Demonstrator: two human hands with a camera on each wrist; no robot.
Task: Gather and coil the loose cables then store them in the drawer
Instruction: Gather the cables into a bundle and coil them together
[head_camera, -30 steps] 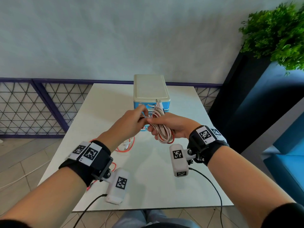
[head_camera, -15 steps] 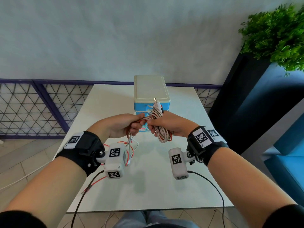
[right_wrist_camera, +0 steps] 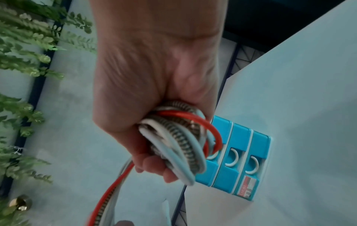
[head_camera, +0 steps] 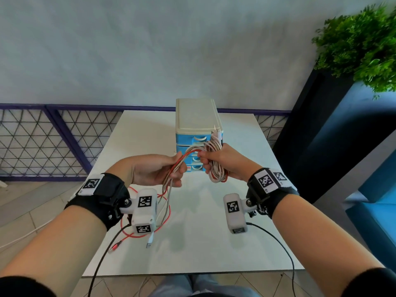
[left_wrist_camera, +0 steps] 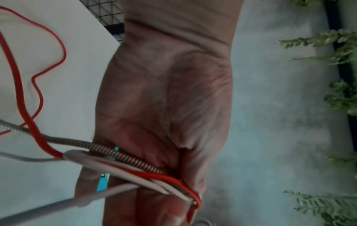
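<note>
My right hand (head_camera: 216,162) grips a coil of cables (head_camera: 217,168) made of red, white and spring-wrapped strands, seen close in the right wrist view (right_wrist_camera: 179,142). Loose strands (head_camera: 188,153) arc from that coil to my left hand (head_camera: 169,170), which pinches the bundle of cables (left_wrist_camera: 154,175) between thumb and fingers. The free tails (head_camera: 162,213) hang from the left hand down to the white table (head_camera: 214,243), ending in a white USB plug (head_camera: 150,241) and a red plug (head_camera: 114,247). Behind both hands stands the small blue drawer unit (head_camera: 197,123) with all drawers shut.
A thin red cable (left_wrist_camera: 38,73) lies looped on the table under my left wrist. A dark planter with a green plant (head_camera: 360,43) stands to the right of the table. A purple mesh railing (head_camera: 53,140) runs behind it. The table's near edge (head_camera: 192,272) is below my forearms.
My left hand has drawn back left and toward me, sliding along the strands and pulling a longer span out from the coil. The right hand has stayed near the drawers with the coil.
</note>
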